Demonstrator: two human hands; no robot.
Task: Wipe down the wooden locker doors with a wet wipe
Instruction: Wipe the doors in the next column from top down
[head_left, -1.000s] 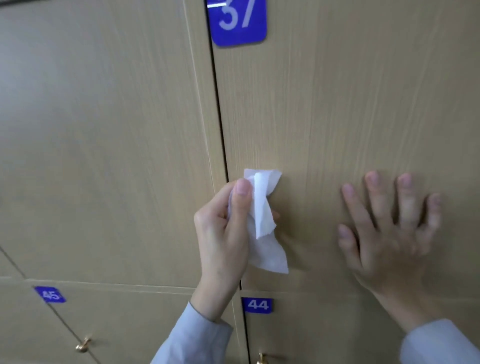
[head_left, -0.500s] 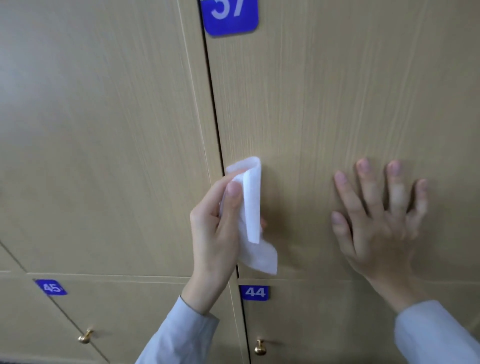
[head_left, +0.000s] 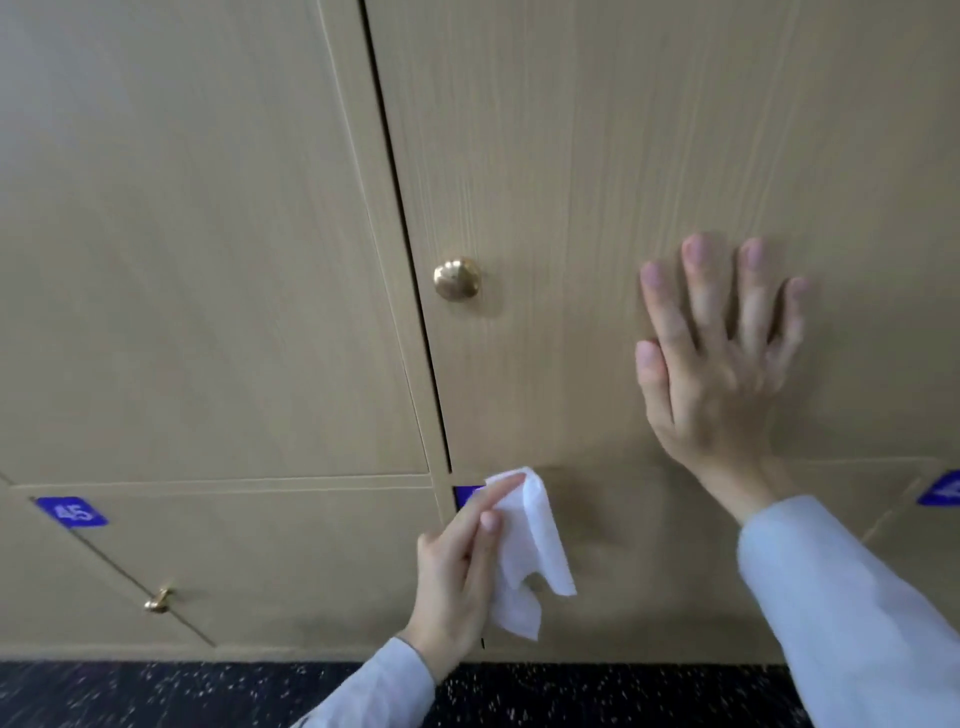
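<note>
Light wooden locker doors fill the view. My left hand (head_left: 457, 571) pinches a crumpled white wet wipe (head_left: 524, 551) low down, against the top of a lower locker door (head_left: 649, 561) and over its blue number plate (head_left: 464, 497). My right hand (head_left: 722, 358) presses flat, fingers spread, on the upper right door (head_left: 623, 156). That door's round brass knob (head_left: 456, 278) shows near its left edge, above the wipe.
A dark vertical gap (head_left: 410, 270) separates the upper doors. Blue plate 45 (head_left: 71, 512) and a small brass knob (head_left: 158, 601) mark the lower left door. Another blue plate (head_left: 943, 488) sits at the far right. Dark speckled floor (head_left: 208, 693) runs along the bottom.
My left hand has dropped with the wipe from the upper door's left edge to the lower door, uncovering the brass knob. The view tilted down, and the floor came into sight.
</note>
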